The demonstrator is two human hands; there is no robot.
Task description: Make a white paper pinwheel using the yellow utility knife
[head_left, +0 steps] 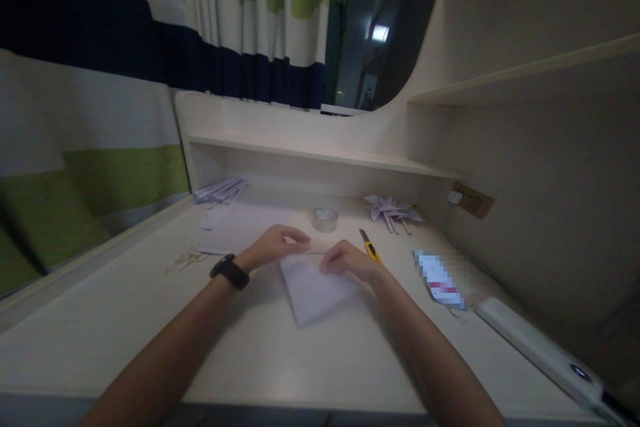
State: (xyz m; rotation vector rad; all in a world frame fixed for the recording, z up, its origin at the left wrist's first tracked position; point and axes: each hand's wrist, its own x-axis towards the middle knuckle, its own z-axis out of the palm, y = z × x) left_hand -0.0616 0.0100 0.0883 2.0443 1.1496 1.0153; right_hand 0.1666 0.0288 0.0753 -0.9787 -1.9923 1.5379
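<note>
Head view: a pale cream counter (125, 320) is shown with a folded white sheet of paper (315, 290) lying flat near its middle, one corner turned toward the viewer. The left hand (275, 245), its wrist ringed by a black wristband (230, 271), is placed at the far left edge of the sheet, the fingers curled and pinched together at the paper's upper fold. The right hand (350, 260) is set on the far right edge of the same sheet, its fingertips pressed down on the paper; both hands are thus closed lightly on the sheet, which is kept on the counter between them. A yellow-handled utility knife (370, 248) is seen just beside the right hand, on its far side. A clear roll of adhesive tape (325, 219) stands behind the hands. A flat white sheet (240, 227) lies beyond the left hand, with a bundle of folded white paper strips (220, 190) farther back and loose rubber bands (185, 259) to the left. A white folded paper pinwheel (393, 210) rests at the back right, and a long white bar-shaped device (535, 347) lies along the right edge.
</note>
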